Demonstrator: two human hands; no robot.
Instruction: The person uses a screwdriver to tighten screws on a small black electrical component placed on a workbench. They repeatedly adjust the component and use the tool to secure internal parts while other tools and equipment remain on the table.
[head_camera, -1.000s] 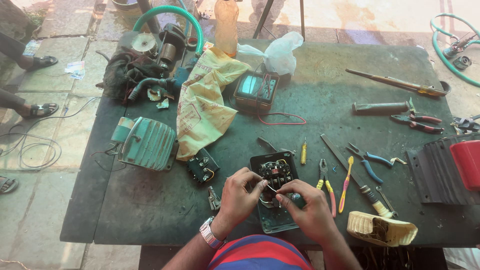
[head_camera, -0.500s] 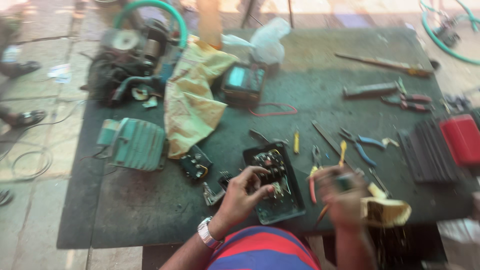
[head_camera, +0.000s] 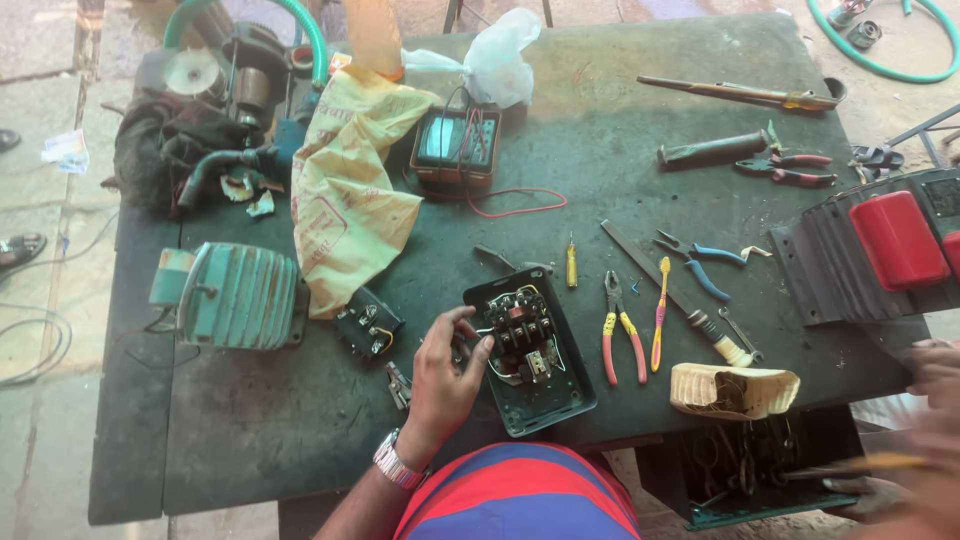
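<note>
Fingers of the left hand (head_camera: 445, 375) rest curled against the left edge of the starter box (head_camera: 530, 350), thumb and forefinger touching its black contactor block; the grip is loose, closed around nothing I can make out. That open dark-green box lies on the tabletop (head_camera: 250, 440) just ahead of the person's red-and-blue striped shirt (head_camera: 520, 495). At the far lower right the right hand (head_camera: 935, 395) is blurred and off the tabletop's edge — whether its grip is open or closed, I cannot tell.

From the box: at three o'clock, red-and-yellow pliers (head_camera: 620, 330) and a yellow toothbrush (head_camera: 660, 310); at nine o'clock, a small black switch part (head_camera: 365, 325), and farther out a ribbed teal motor cover (head_camera: 235, 295). At twelve o'clock sits a meter (head_camera: 455, 145) with a red lead, beside a yellow cloth bag (head_camera: 345, 190) at eleven. Blue-handled pliers (head_camera: 695, 255) lie at two o'clock, and a cream basket (head_camera: 735, 390) at four — near the tabletop's front edge.
</note>
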